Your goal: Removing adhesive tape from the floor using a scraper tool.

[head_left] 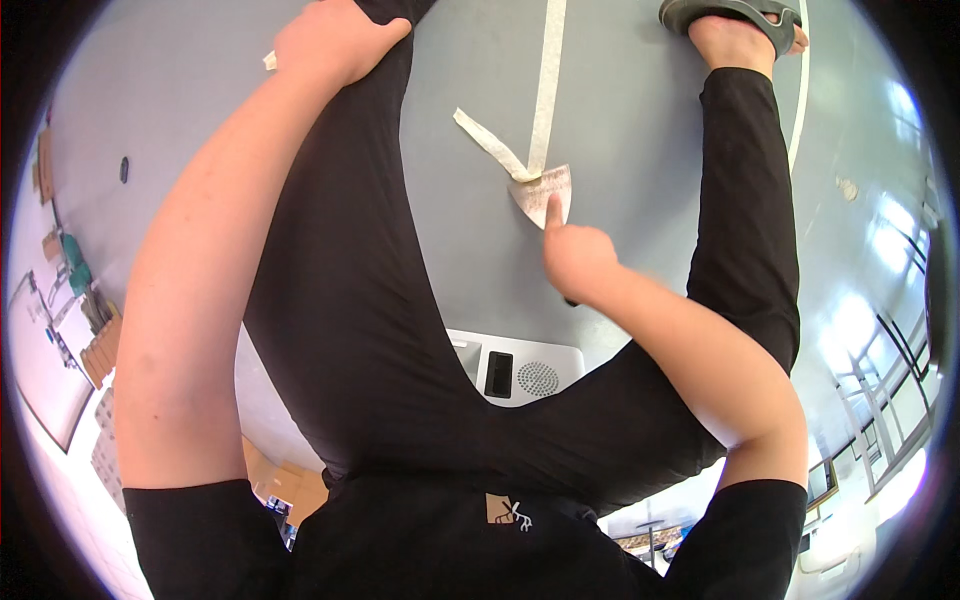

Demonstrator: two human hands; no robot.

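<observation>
My right hand [581, 259] grips a scraper, its index finger laid along the metal blade [543, 191]. A dark bit of the handle shows below the fist. At the blade's edge, a strip of masking tape [547, 97] runs up the grey floor. Its peeled end [487, 139] folds back to the upper left. My left hand [330, 41] rests on my left leg near the knee, thumb spread, the other fingers mostly hidden. A small cream scrap [270, 60] shows beside that hand; whether it is held cannot be told.
Between my legs, partly covered by them, is a white plastic case [577, 360] with a round perforated grille. Another pale line [801, 97] runs past my sandalled right foot [727, 37]. A crumpled scrap [847, 187] lies at right, a small dark object [124, 169] at left.
</observation>
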